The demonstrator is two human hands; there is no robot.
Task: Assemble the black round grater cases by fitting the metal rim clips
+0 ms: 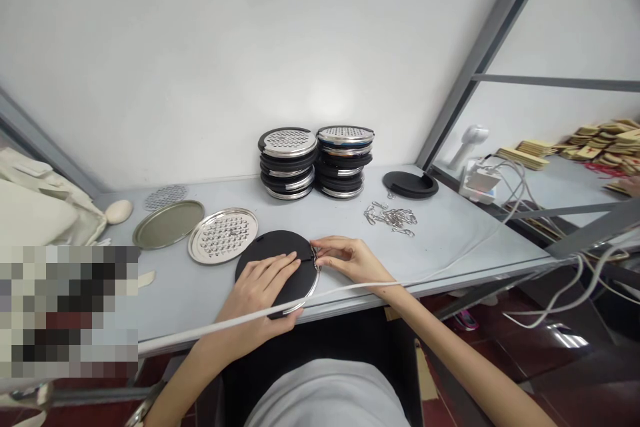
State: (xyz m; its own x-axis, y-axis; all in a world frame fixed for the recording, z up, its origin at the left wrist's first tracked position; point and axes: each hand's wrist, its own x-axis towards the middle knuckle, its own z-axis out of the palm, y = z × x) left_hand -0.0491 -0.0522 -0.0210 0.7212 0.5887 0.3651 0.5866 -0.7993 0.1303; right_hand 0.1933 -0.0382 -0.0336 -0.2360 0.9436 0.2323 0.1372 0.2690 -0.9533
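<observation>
A black round disc with a shiny metal rim lies near the table's front edge. My left hand rests over it, fingers stretched across the top and thumb at the near rim, holding it. At the disc's right edge, my right hand pinches a small metal chain that touches the rim. Just left of the disc is a round metal grater plate, and beyond that a plain olive-coloured round plate. Several loose small metal chains lie in a pile to the right.
Two stacks of black-and-metal round graters stand against the wall. A black round holder lies at the back right, a perforated disc at the back left. A white cable crosses over my arms. Wooden pieces fill the right shelf.
</observation>
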